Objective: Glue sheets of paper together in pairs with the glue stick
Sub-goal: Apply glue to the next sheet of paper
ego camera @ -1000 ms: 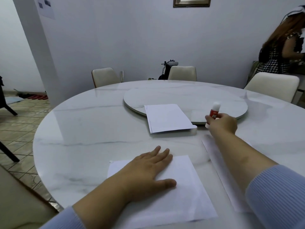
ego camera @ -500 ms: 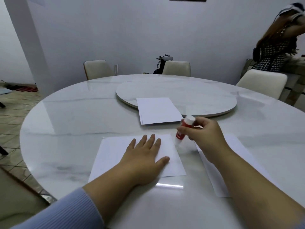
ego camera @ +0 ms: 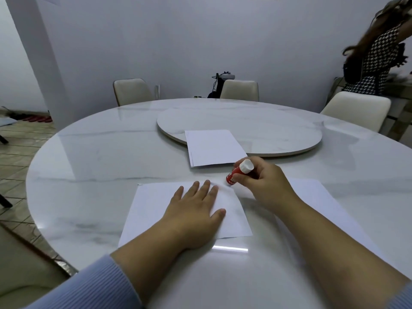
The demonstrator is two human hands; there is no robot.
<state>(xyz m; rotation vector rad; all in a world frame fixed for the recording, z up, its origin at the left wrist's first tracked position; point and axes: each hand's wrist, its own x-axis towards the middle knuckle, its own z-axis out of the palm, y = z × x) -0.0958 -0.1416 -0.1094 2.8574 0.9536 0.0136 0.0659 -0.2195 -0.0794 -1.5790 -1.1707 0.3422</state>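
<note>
Paper sheet (ego camera: 153, 210) lies on the round marble table (ego camera: 100, 152), pinned flat under the left hand (ego camera: 196, 210), palm down with fingers spread and gripping nothing. The right hand (ego camera: 265, 184) is closed around a red glue stick (ego camera: 238, 172), tilted, its lower end at the sheet's far right corner. Another sheet (ego camera: 312, 197) lies under the right forearm. A paper stack (ego camera: 214, 148) overlaps the turntable (ego camera: 267, 128) edge beyond.

The right hand (ego camera: 265, 184) comes back from beside the turntable (ego camera: 278, 130), carrying the glue stick (ego camera: 239, 172) toward the near sheet (ego camera: 156, 206). The stick now tilts, its lower end at that sheet's far right corner.
</note>
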